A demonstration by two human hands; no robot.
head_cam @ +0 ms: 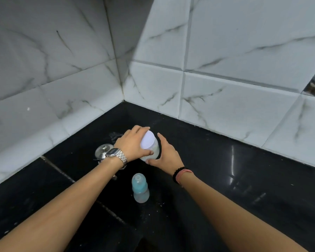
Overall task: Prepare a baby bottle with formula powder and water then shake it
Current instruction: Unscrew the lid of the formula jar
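Note:
A clear jar of white formula powder (153, 153) with a white lid (148, 141) stands on the black counter near the corner. My left hand (133, 145) wraps around the lid from the left. My right hand (166, 155) holds the jar's lower body from the right, thumb at its base. A baby bottle (140, 188) with a blue collar and clear teat stands upright on the counter just in front of the jar, between my forearms, touched by neither hand.
A shiny steel pot with a lid (103, 150) sits left of the jar, partly behind my left wrist and watch. White marble tiled walls (225, 99) meet in a corner behind. The black counter (235, 179) stretches to the right.

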